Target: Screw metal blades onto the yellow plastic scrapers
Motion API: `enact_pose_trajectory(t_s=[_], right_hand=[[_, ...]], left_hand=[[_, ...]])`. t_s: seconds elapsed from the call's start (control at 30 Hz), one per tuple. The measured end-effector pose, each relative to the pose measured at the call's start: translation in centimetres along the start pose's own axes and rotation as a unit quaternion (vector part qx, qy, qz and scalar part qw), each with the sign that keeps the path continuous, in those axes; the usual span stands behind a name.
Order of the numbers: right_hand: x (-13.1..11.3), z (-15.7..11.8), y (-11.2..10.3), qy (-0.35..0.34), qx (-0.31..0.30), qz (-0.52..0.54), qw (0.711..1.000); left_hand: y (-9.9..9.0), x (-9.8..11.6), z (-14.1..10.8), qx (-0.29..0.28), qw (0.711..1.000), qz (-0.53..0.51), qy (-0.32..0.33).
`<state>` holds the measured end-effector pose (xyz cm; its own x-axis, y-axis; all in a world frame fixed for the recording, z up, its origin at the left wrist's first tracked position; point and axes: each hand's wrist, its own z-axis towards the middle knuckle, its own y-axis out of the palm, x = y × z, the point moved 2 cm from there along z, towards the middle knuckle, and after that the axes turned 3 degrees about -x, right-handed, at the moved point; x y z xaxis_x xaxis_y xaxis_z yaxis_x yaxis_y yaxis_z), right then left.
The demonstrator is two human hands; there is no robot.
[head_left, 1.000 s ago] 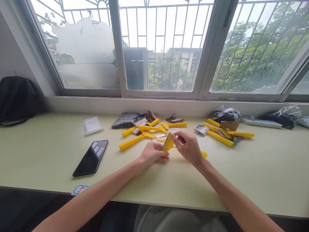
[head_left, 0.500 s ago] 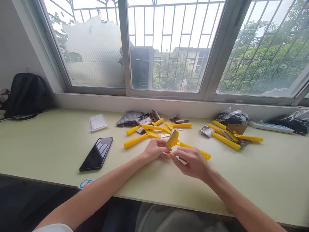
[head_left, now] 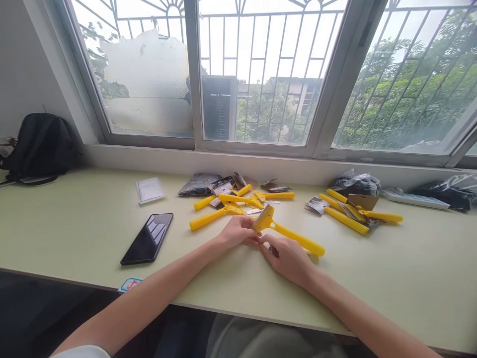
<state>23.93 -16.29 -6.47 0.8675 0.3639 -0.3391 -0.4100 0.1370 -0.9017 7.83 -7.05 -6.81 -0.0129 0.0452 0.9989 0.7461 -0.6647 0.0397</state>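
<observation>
Presently, the table's near edge (head_left: pixel 231 313) passes under both forearms (head_left: pixel 175 273), with room rightward of the right hand (head_left: pixel 288 258). The left hand (head_left: pixel 235 232) grasps the yellow scraper (head_left: pixel 288 233) by its head (head_left: pixel 265 220); the handle (head_left: pixel 306 242) extends just beyond the right hand, which is curled, but whether it pinches anything I cannot tell. One second ago, it was at the head's upper corner; now it is lower.

At the left end of the desk (head_left: pixel 85 226) sits a black backpack (head_left: pixel 44 145), close to the wall. A dark phone (head_left: pixel 147 239) lies face up, pale reflections on its glass, a flat whitish packet (head_left: pixel 150 190) beyond it. Outside the windows (head_left: pixel 337 84), metal bars (head_left: pixel 261 14) stand before green trees (head_left: pixel 417 97).
</observation>
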Motion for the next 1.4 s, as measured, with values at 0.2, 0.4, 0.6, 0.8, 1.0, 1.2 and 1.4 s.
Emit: enact_pose_trajectory(t_s=[0.2, 0.4, 0.6, 0.8, 1.0, 1.2, 1.4], right_hand=[[-0.1, 0.3, 0.0, 0.007, 0.007, 0.013, 1.0], [0.0, 0.5, 0.1, 0.007, 0.007, 0.004, 1.0], [-0.2, 0.4, -0.1, 0.008, 0.003, 0.011, 1.0], [-0.4, 0.2, -0.1, 0.005, 0.01, 0.012, 1.0], [-0.5, 0.3, -0.2, 0.007, 0.016, 0.025, 1.0], [-0.3, 0.2, -0.4, 0.015, 0.029, 0.03, 0.999], [-0.6, 0.2, -0.7, 0.032, 0.074, 0.031, 0.996]], left_hand=[[0.0, 0.0, 0.1, -0.006, 1.0, 0.002, 0.005], [0.3, 0.1, -0.1, 0.001, 1.0, -0.003, -0.004], [0.9, 0.2, -0.2, 0.027, 0.998, 0.035, 0.049], [0.6, -0.2, 0.1, 0.018, 0.998, 0.052, 0.042], [-0.2, -0.5, 0.1, -0.013, 0.999, 0.021, 0.031], [-0.2, -0.6, 0.1, -0.024, 1.0, -0.012, 0.014], [-0.4, -0.5, -0.4, 0.017, 0.997, -0.046, -0.052]])
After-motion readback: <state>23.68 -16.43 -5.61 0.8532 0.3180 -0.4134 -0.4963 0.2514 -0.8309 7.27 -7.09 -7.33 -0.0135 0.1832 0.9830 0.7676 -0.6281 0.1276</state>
